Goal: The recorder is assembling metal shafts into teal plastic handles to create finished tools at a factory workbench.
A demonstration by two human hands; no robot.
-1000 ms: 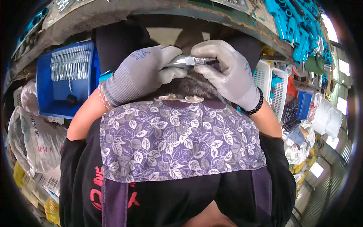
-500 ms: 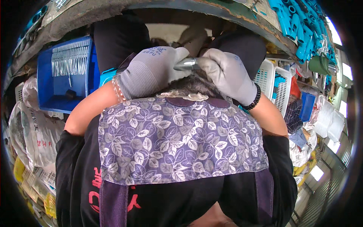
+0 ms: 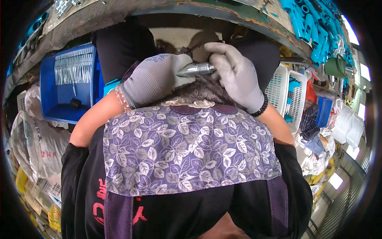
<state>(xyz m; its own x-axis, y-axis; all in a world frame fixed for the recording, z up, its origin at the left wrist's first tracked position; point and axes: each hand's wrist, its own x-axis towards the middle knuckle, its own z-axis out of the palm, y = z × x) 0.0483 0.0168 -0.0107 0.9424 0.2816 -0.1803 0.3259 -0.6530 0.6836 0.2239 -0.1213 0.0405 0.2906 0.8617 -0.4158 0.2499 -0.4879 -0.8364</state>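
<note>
A shiny, tapered metal cylinder [image 3: 195, 70] with ringed grooves toward its right end lies level in front of my apron. My left hand [image 3: 159, 75], in a grey-white coated glove, is closed around its pointed left part; the fingertips are partly hidden. At the cylinder's ringed end is my right hand [image 3: 238, 75], gloved alike. Its forefinger is raised and stretched out, apart from the bent fingers beside the metal end. Whether those bent fingers touch the metal I cannot tell. Dark, crumpled cloth [image 3: 207, 88] lies just below both hands, at the apron's upper edge.
A blue bin [image 3: 59, 104] with a row of thin metal pieces stands at the left. At the right are white slotted baskets [image 3: 295, 101], one with teal parts. A workbench edge [image 3: 238, 16] curves across ahead, with a heap of teal tubes [image 3: 308, 24] at far right.
My right hand has loosened from the cylinder's end, its forefinger lifting up and away. More of the ringed end now shows. My left hand keeps its hold, shifted slightly left.
</note>
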